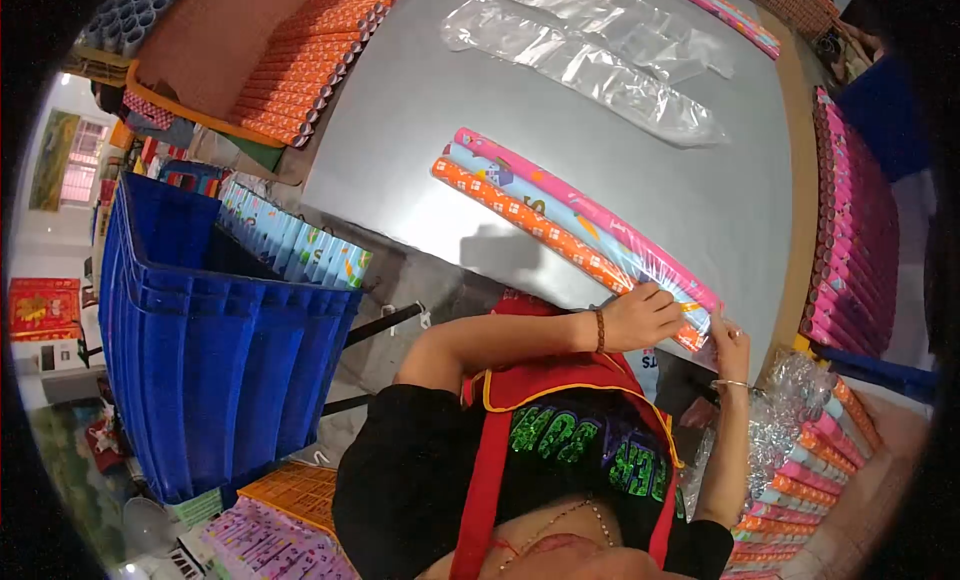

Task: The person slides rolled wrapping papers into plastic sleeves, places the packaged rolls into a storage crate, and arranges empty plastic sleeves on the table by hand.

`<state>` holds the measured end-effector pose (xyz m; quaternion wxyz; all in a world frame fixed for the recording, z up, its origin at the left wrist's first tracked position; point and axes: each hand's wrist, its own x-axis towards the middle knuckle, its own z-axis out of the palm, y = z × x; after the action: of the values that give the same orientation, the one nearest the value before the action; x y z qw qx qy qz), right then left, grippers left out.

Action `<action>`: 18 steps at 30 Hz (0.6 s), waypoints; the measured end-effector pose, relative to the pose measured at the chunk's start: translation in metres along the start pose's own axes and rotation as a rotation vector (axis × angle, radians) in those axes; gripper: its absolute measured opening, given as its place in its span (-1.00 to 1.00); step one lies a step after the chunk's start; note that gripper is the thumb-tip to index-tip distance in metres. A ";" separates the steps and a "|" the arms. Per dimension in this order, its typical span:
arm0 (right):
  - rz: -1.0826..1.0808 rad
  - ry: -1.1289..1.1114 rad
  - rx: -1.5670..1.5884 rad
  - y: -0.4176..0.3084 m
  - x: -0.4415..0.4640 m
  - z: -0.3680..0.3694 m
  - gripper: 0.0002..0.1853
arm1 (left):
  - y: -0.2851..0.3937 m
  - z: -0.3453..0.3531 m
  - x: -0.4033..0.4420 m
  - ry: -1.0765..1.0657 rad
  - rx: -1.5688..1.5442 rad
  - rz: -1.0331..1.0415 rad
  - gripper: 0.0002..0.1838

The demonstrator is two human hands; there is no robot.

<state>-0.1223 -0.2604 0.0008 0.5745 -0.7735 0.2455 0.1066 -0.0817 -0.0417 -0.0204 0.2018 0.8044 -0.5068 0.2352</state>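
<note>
A bundle of three patterned wrapping paper rolls lies slantwise on the grey table: a pink roll [560, 192], a light blue roll [545, 208] and an orange roll [530, 220]. Shiny clear plastic film [655, 267] covers at least their near right end. My left hand [643, 317] is closed at the orange side of that end, fingers curled and seemingly pinching the film. At the very tip of the rolls, my right hand [730, 344] grips the film's end, thumb raised. Its finger contact is partly hidden.
Clear plastic sleeves [600, 60] lie across the grey table [390, 170], near another bundle [725, 18]. A blue crate [230, 380] with light blue rolls stands left. Orange rolls [310, 70] fill a box behind it. Pink rolls [850, 240] and wrapped bundles [805, 470] are stacked right.
</note>
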 end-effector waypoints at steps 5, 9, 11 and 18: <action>-0.048 0.121 0.025 0.024 0.006 -0.007 -0.66 | 0.000 -0.001 0.001 -0.001 -0.006 0.007 -0.69; -0.058 0.254 0.263 0.011 -0.004 0.005 -0.71 | 0.001 -0.001 0.002 0.032 -0.034 -0.016 -0.77; -0.084 0.281 0.323 0.010 -0.006 0.009 -0.69 | 0.000 -0.002 0.003 0.033 -0.039 -0.005 -0.76; -0.130 0.295 0.284 0.018 -0.001 0.016 -0.79 | 0.001 0.001 0.002 -0.036 -0.064 -0.014 -0.68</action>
<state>-0.1300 -0.2494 -0.0191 0.6414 -0.7060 0.2893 -0.0807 -0.0815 -0.0438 -0.0201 0.2200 0.8053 -0.5119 0.2027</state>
